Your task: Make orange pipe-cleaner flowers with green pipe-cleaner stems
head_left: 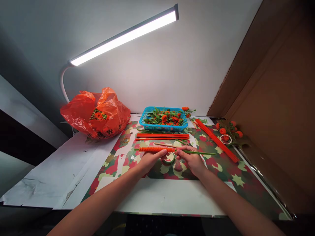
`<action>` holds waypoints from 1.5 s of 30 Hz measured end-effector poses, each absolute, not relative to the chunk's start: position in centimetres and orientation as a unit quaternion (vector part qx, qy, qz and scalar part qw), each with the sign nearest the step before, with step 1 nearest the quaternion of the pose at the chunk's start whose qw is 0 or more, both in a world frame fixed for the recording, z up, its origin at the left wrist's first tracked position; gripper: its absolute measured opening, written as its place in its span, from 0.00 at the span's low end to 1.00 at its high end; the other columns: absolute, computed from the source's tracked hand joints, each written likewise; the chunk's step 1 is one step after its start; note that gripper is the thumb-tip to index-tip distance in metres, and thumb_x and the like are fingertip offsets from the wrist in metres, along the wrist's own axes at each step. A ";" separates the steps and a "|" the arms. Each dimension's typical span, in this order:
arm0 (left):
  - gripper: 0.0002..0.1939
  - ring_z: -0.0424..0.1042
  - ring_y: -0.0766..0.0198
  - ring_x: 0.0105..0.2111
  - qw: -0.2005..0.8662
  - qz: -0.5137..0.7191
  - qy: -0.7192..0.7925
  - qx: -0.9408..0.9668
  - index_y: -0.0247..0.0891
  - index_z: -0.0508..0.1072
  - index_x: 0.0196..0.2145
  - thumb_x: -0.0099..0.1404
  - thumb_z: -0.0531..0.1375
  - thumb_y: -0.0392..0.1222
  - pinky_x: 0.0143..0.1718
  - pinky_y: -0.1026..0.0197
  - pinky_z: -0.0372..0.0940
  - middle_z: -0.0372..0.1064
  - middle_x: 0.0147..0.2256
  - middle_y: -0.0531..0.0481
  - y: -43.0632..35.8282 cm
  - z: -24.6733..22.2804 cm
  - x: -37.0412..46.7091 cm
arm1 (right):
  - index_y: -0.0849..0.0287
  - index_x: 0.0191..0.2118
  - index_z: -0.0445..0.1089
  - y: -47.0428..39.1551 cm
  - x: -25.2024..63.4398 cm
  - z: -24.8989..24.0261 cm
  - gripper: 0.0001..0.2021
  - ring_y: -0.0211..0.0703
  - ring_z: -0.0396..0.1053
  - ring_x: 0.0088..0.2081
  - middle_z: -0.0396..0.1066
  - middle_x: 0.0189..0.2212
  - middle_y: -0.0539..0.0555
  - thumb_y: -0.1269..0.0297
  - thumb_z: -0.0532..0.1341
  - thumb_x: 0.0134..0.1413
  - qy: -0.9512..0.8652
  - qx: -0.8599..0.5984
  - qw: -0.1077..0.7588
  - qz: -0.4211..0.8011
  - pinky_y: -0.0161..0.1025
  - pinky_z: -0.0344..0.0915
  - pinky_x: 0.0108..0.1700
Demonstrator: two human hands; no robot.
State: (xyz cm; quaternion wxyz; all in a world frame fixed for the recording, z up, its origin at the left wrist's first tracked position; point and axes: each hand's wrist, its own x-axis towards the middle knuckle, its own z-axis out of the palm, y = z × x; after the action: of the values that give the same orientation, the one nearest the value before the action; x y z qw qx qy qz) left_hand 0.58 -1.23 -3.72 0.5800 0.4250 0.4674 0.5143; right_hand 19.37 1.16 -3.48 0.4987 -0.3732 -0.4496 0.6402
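My left hand (pixel 150 159) is closed around an orange pipe cleaner coil (pixel 149 149), thumb along its near side. The coil is wound in tight turns on a thin green rod (pixel 202 152), which sticks out at both ends and lies nearly level above the table. At the coil's right end, the fingertips of my right hand (pixel 194 159) pinch the rod. A roll of green tape (pixel 168 159) lies below and between my hands, partly covered by the left one. Just beyond them are a thin brownish stick (pixel 165 145) and a row of straight orange pipe cleaners (pixel 162 135).
Behind stands a blue basket (pixel 164 129) of orange flowers with green stems. A red plastic bag (pixel 115 114) holds more flowers at left. To the right lie another pipe cleaner bundle (pixel 216 140), a white ring (pixel 225 143) and loose flowers. A lamp (pixel 128 37) hangs above; cardboard (pixel 273 85) walls the right.
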 end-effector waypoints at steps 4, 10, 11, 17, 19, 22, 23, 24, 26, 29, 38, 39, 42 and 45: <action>0.16 0.72 0.58 0.30 0.552 0.412 0.525 0.500 0.35 0.78 0.24 0.55 0.64 0.53 0.34 0.62 0.64 0.75 0.26 0.44 -1.4 -3.5 0.8 | 0.60 0.25 0.76 0.8 19.0 -3.4 0.13 0.34 0.68 0.19 0.73 0.19 0.49 0.57 0.73 0.34 -0.469 -0.372 0.472 0.647 0.32 0.65 0.24; 0.22 0.71 0.66 0.26 0.566 0.575 0.469 0.358 0.33 0.75 0.40 0.55 0.62 0.54 0.31 0.64 0.66 0.73 0.29 0.48 -0.1 -3.7 0.9 | 0.59 0.30 0.76 1.0 19.1 -3.2 0.16 0.36 0.70 0.22 0.75 0.22 0.50 0.56 0.73 0.32 -0.473 -0.386 0.497 0.617 0.34 0.68 0.28; 0.22 0.71 0.67 0.25 0.555 0.589 0.472 0.349 0.33 0.73 0.42 0.55 0.62 0.53 0.30 0.65 0.66 0.73 0.30 0.48 0.1 -3.6 0.8 | 0.59 0.30 0.76 1.1 19.2 -3.2 0.16 0.36 0.70 0.22 0.75 0.22 0.50 0.56 0.73 0.33 -0.474 -0.385 0.507 0.609 0.35 0.68 0.28; 0.18 0.71 0.66 0.26 0.488 0.514 0.551 0.440 0.33 0.68 0.45 0.56 0.58 0.41 0.23 0.67 0.64 0.73 0.34 0.46 -0.1 -3.2 0.7 | 0.59 0.31 0.77 1.2 19.4 -3.5 0.17 0.38 0.68 0.23 0.72 0.21 0.51 0.49 0.66 0.45 -0.521 -0.397 0.551 0.518 0.38 0.68 0.29; 0.16 0.71 0.65 0.27 0.467 0.465 0.547 0.516 0.34 0.70 0.42 0.55 0.56 0.36 0.24 0.67 0.63 0.73 0.34 0.46 -0.5 -3.2 0.8 | 0.59 0.32 0.77 1.1 19.5 -3.5 0.15 0.39 0.68 0.26 0.72 0.24 0.52 0.51 0.63 0.50 -0.572 -0.407 0.557 0.444 0.37 0.67 0.31; 0.16 0.69 0.66 0.28 0.452 0.375 0.483 0.650 0.35 0.71 0.40 0.53 0.53 0.32 0.29 0.66 0.63 0.73 0.31 0.50 -1.1 -2.9 0.7 | 0.58 0.33 0.77 0.8 19.5 -3.5 0.11 0.43 0.70 0.36 0.74 0.33 0.55 0.57 0.61 0.55 -0.635 -0.395 0.560 0.357 0.39 0.67 0.39; 0.16 0.68 0.67 0.27 0.449 0.334 0.459 0.690 0.36 0.71 0.39 0.52 0.52 0.31 0.29 0.67 0.62 0.72 0.29 0.52 -1.2 -2.7 0.7 | 0.57 0.33 0.77 0.7 19.4 -3.5 0.10 0.44 0.70 0.38 0.74 0.35 0.56 0.57 0.61 0.55 -0.644 -0.387 0.558 0.351 0.39 0.67 0.41; 0.17 0.66 0.68 0.26 0.445 0.293 0.438 0.724 0.36 0.71 0.39 0.51 0.52 0.30 0.28 0.67 0.60 0.70 0.26 0.54 -1.3 -2.5 0.6 | 0.58 0.33 0.77 0.6 19.3 -3.5 0.10 0.44 0.70 0.38 0.74 0.35 0.56 0.57 0.61 0.54 -0.648 -0.379 0.553 0.362 0.39 0.67 0.40; 0.16 0.62 0.70 0.23 0.434 0.221 0.409 0.772 0.37 0.71 0.36 0.50 0.51 0.29 0.26 0.69 0.57 0.64 0.22 0.57 -1.5 -2.0 0.5 | 0.58 0.33 0.77 0.5 19.1 -3.4 0.11 0.42 0.70 0.33 0.73 0.31 0.54 0.55 0.62 0.53 -0.640 -0.360 0.523 0.432 0.37 0.67 0.34; 0.12 0.55 0.71 0.19 0.446 0.156 0.388 0.791 0.37 0.69 0.29 0.49 0.50 0.28 0.21 0.69 0.51 0.56 0.18 0.59 -1.6 -1.5 0.4 | 0.59 0.31 0.77 0.2 18.6 -3.4 0.13 0.38 0.68 0.25 0.72 0.24 0.51 0.53 0.65 0.49 -0.613 -0.320 0.455 0.561 0.34 0.65 0.27; 0.06 0.63 0.70 0.23 0.623 0.206 0.361 0.663 0.36 0.70 0.34 0.56 0.57 0.36 0.24 0.68 0.59 0.65 0.24 0.56 -1.5 -1.3 0.1 | 0.59 0.27 0.74 0.0 18.0 -2.8 0.14 0.35 0.66 0.22 0.70 0.20 0.48 0.53 0.70 0.40 -0.501 -0.312 0.461 0.663 0.33 0.65 0.26; 0.09 0.66 0.69 0.26 0.629 0.266 0.366 0.633 0.36 0.71 0.38 0.58 0.58 0.39 0.27 0.67 0.62 0.67 0.26 0.54 -1.4 -1.3 0.1 | 0.59 0.26 0.73 0.1 18.1 -2.7 0.14 0.35 0.66 0.23 0.70 0.20 0.48 0.54 0.70 0.39 -0.474 -0.326 0.485 0.659 0.33 0.65 0.27; 0.19 0.70 0.66 0.30 0.597 0.412 0.382 0.572 0.38 0.71 0.47 0.58 0.62 0.46 0.30 0.66 0.65 0.71 0.33 0.50 -0.9 -1.4 0.1 | 0.59 0.26 0.73 0.3 18.2 -2.7 0.15 0.35 0.67 0.25 0.70 0.22 0.48 0.54 0.72 0.34 -0.407 -0.368 0.538 0.640 0.33 0.66 0.29; 0.21 0.70 0.67 0.27 0.570 0.418 0.401 0.583 0.38 0.73 0.46 0.56 0.65 0.48 0.25 0.67 0.65 0.72 0.36 0.47 -0.7 -1.8 0.2 | 0.59 0.27 0.73 0.4 18.2 -2.9 0.16 0.36 0.66 0.25 0.70 0.23 0.49 0.54 0.72 0.35 -0.426 -0.372 0.525 0.636 0.35 0.66 0.29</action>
State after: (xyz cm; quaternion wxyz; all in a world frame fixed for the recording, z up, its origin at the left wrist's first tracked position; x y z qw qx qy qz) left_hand 0.17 -0.69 -1.78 0.5698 0.5829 0.4011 0.4179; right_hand 18.18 0.43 -2.89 0.5251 -0.3718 -0.4261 0.6359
